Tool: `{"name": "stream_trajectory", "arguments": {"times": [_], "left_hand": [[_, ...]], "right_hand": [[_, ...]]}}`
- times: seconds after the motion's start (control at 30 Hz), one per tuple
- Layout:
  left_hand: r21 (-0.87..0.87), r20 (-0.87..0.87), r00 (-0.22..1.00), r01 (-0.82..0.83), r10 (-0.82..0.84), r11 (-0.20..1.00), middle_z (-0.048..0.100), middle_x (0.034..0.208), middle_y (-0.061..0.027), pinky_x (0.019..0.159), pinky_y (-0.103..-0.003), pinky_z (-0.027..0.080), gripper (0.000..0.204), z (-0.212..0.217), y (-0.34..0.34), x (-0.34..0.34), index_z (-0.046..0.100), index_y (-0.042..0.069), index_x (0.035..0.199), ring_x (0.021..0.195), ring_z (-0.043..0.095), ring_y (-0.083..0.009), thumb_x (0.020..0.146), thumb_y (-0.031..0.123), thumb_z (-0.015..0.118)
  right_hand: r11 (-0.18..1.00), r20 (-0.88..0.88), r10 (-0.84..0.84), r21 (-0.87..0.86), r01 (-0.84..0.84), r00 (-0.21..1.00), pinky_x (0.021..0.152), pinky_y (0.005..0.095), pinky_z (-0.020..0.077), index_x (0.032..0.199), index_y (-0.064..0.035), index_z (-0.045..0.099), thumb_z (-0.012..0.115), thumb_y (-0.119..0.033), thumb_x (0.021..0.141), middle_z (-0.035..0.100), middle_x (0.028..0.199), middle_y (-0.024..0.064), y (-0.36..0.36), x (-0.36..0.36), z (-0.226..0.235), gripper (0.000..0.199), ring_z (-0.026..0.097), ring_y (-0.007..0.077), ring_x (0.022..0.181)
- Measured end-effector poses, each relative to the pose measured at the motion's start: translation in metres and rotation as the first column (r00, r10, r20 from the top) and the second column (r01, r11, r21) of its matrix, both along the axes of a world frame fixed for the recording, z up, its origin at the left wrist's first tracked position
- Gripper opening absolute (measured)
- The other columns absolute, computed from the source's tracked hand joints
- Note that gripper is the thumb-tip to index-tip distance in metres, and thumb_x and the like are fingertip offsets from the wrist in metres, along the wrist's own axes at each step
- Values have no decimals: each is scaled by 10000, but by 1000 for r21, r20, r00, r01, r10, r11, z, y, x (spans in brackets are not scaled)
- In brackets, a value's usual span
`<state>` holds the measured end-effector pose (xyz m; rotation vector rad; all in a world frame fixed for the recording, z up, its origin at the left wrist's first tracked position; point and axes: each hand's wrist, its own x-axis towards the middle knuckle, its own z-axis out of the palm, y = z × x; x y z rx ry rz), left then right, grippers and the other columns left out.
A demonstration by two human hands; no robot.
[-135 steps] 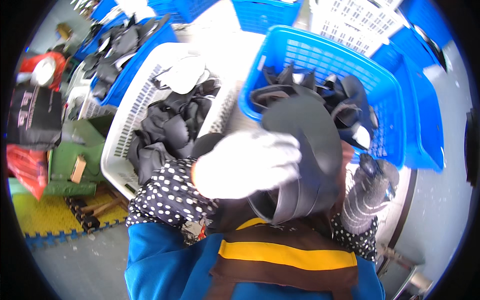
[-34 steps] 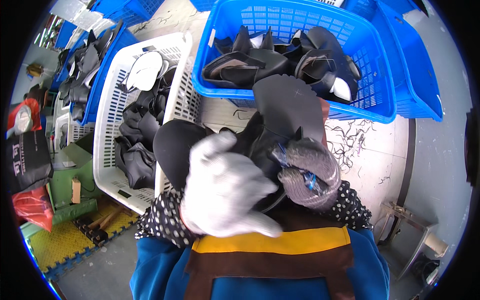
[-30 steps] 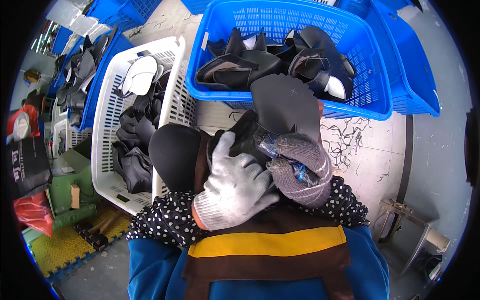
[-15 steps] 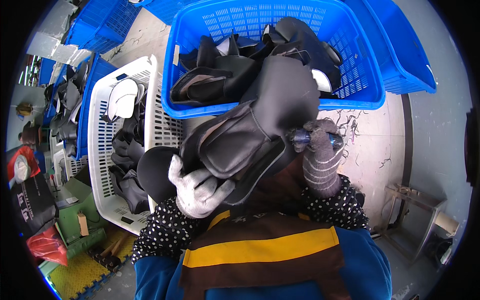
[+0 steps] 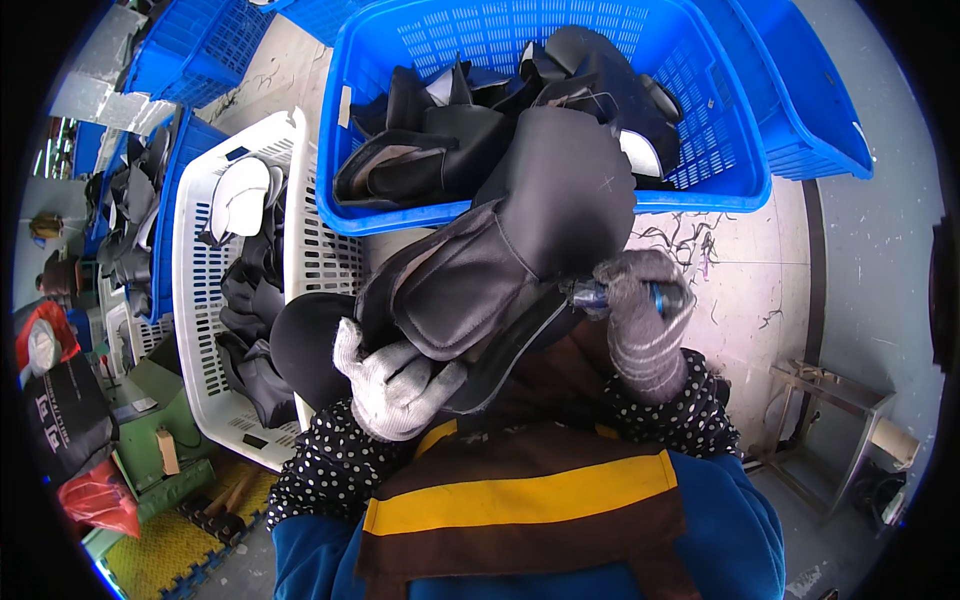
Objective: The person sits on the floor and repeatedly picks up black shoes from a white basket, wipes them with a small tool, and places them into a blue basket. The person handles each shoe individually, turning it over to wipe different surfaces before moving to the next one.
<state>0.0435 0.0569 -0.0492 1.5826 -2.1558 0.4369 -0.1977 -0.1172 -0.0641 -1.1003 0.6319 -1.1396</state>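
Note:
Across my lap and the near rim of a blue basket lies a black leather piece, shaped like a saddle flap, with a stitched padded panel on it. My left hand, in a pale knit glove, is closed on its near lower edge, thumb up. A dark rounded flap juts out beside that thumb. At the piece's right edge, my right hand, in a grey glove, is closed around a small dark-blue tool. Its tip meets or nearly meets the leather edge; the tool's kind is hidden by the fingers.
The blue basket ahead holds several black leather pieces. A white basket with more pieces stands at the left. More blue baskets stand around. Dark scraps litter the floor, and a metal stand is at the right.
My right hand has turned and shifted slightly, showing the tool at a different angle near the leather edge. My left hand keeps its hold, and the leather piece has barely moved.

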Motion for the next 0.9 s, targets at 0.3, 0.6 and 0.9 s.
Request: {"name": "stream_trajectory", "arguments": {"times": [0.3,0.6,0.9], "left_hand": [[0,-50,998,-25,25,1000,578,834,52,1181,-680,233,299,7,-1,-12,776,238,953,948,608,-182,678,154,697],[4,17,999,-28,28,1000,507,751,36,1090,-655,367,375,33,-12,-29,805,198,975,863,588,-174,619,152,697],[40,-8,1000,21,-21,999,527,694,7,946,-617,446,295,41,-18,-37,793,107,889,803,589,-199,600,123,738]], "right_hand": [[854,-415,244,-336,-397,877,850,317,592,1172,-8,662,749,-70,894,708,1072,118,32,-10,15,298,721,223,959],[625,-406,168,-661,-415,898,851,454,575,1249,-27,673,811,-197,851,726,1070,165,45,-10,33,455,721,329,957],[348,-559,-34,-784,-515,828,723,429,552,1195,-40,698,790,-280,860,713,953,142,53,-10,68,422,694,315,816]]}}
